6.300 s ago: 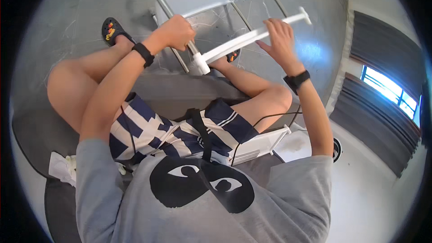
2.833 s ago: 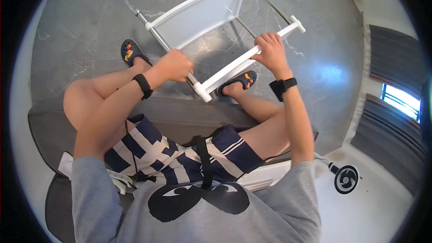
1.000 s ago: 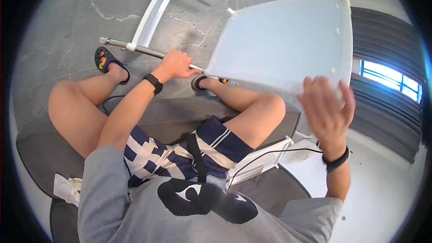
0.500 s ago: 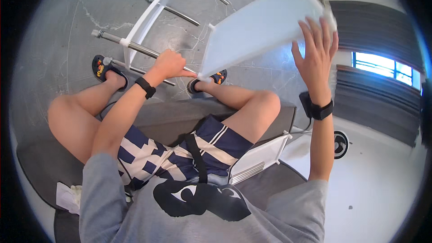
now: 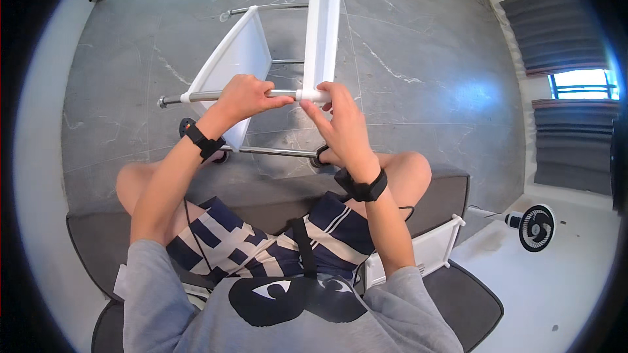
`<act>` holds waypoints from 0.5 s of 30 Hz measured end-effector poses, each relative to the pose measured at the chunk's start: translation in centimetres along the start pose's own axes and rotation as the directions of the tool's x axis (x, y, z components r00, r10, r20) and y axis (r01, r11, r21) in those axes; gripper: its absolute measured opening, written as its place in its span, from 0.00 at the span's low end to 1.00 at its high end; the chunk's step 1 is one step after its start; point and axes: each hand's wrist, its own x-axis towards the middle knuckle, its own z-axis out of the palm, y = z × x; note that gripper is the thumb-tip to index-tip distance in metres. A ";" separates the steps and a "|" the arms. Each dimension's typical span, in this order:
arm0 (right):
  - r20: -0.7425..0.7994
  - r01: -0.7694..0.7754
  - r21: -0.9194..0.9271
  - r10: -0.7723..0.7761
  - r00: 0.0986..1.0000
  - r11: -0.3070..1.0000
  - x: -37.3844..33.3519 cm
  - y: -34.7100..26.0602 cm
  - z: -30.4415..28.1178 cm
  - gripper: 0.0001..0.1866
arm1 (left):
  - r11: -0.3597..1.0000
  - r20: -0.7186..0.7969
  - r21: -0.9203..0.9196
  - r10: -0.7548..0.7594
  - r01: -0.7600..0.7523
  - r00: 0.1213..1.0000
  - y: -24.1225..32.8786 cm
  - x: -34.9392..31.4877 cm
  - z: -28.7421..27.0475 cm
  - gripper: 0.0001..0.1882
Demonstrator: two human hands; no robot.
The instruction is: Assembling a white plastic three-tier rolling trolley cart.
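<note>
My left hand (image 5: 245,100) is wrapped around a shiny metal tube (image 5: 208,96). That tube runs through a corner of a white shelf panel (image 5: 230,52), which stands on edge over the floor with other metal tubes in its corners. A second white shelf panel (image 5: 322,23), seen nearly edge-on, meets the tube's right end at its near corner socket (image 5: 315,96). Around this socket close the fingers and thumb of my right hand (image 5: 345,127). The far end of the second panel is cut off by the frame's top. My palms hide parts of the tube and socket.
I sit on a dark grey sofa (image 5: 451,189). Another white shelf panel (image 5: 418,255) rests on it by my right side. A fan (image 5: 538,227) stands at the right, beyond the sofa. Grey tiled floor (image 5: 418,46) spreads ahead, and a lower metal tube (image 5: 275,151) passes near my feet.
The second panel has turned from lying broad to nearly edge-on and moved left. My right hand has come down from its far edge onto the corner socket. My left hand still grips the tube.
</note>
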 end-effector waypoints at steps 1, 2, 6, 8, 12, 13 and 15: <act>-0.001 0.000 0.013 0.000 1.000 1.000 0.4 0.1 -0.4 0.27 | 1.000 0.073 0.023 -0.006 0.004 0.997 0.1 -0.1 -0.1 0.31; 0.092 -0.036 -0.055 0.041 0.995 0.998 1.1 0.3 -0.9 0.25 | 1.000 0.082 0.031 -0.008 0.005 0.997 0.3 0.0 -0.4 0.31; 0.333 -0.331 0.145 0.269 0.904 0.933 2.3 2.4 -1.0 0.27 | 0.999 -0.023 -0.015 0.049 -0.049 0.999 0.7 0.4 -0.5 0.33; 0.350 -0.416 0.300 0.306 0.885 0.859 1.4 2.3 0.1 0.29 | 0.996 -0.094 -0.043 0.068 -0.073 0.993 0.7 0.2 -0.3 0.36; 0.391 -0.512 0.365 0.371 0.842 0.778 0.4 2.0 0.5 0.30 | 0.991 -0.011 -0.007 0.133 -0.133 0.991 0.7 0.2 -1.0 0.37; 0.391 -0.522 0.377 0.379 0.839 0.765 0.4 1.6 0.6 0.30 | 0.986 0.000 0.048 0.163 -0.163 0.987 0.6 0.1 -1.5 0.37; 0.427 -0.521 0.390 0.353 0.833 0.759 1.3 1.4 1.0 0.30 | 0.991 0.018 0.036 0.132 -0.133 0.991 0.0 0.5 -2.8 0.38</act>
